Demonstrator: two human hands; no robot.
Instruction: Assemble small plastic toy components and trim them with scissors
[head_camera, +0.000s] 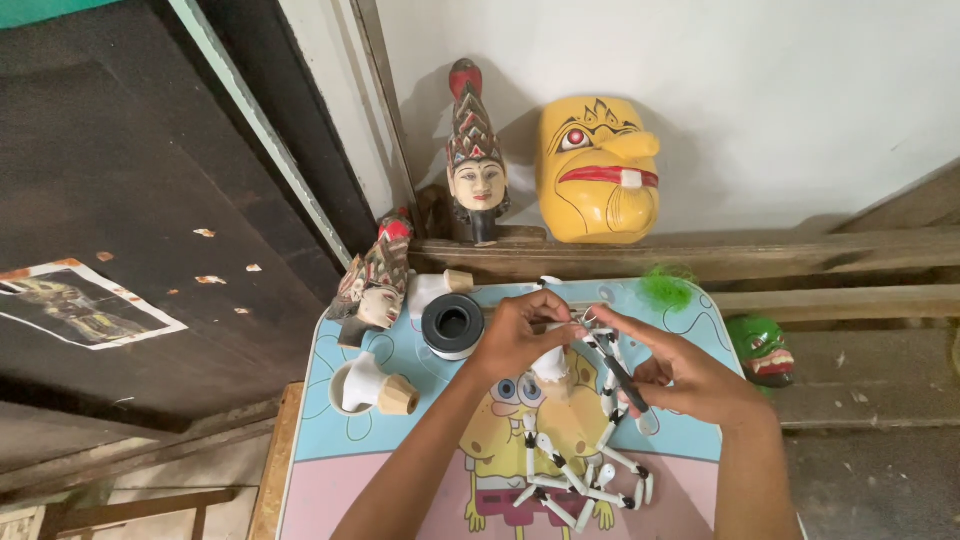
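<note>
My left hand (520, 335) pinches the top of a white puppet body piece (551, 362) held above a small cartoon-printed table (330, 440). My right hand (690, 375) grips a thin dark tool (622, 378) whose tip meets the same spot by my left fingers. Jointed black-and-white puppet arms (585, 475) hang from the piece and spread over the tabletop.
A black-and-white tape roll (453, 324), a white and tan wooden part (375, 388) and a painted puppet head (375, 280) lie on the table's left side. Another puppet head (476, 160) and a yellow mask (597, 170) lean on the wall. A green mask (765, 348) sits at right.
</note>
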